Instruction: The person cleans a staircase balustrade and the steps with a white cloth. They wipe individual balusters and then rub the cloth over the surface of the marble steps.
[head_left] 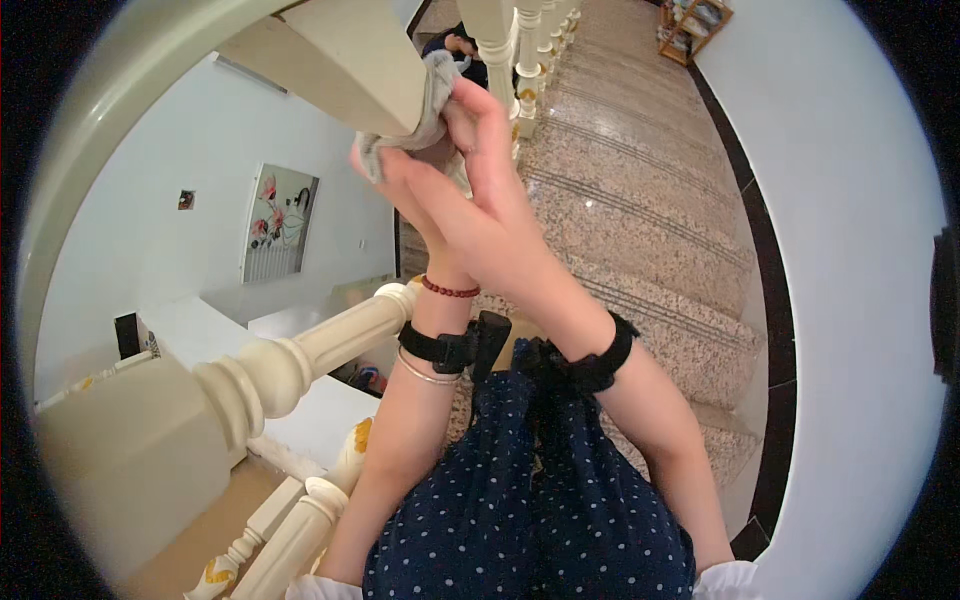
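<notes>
I have both hands raised to the cream rail block [350, 70], with the grey cloth [440, 80] wrapped along the block's right and lower edges. To do this well, I judge I should press the cloth flat on each face I can reach, spread the force over several fingers, and follow the block's edges so the fabric doesn't bunch or slip off. The far faces look easiest to miss, since I can't see them from here. Steady footing on the stairs [640, 190], right of the block, should matter when leaning in.

As for the grip, my right hand [495, 205] has its fingers bent over the cloth, pinching it against the block's right side. My left hand [408, 205] is below the block, overlapped by the right; its fingers are mostly hidden, so I can't tell how tightly they close. The cloth lies between the grip and the block, touching both.
</notes>
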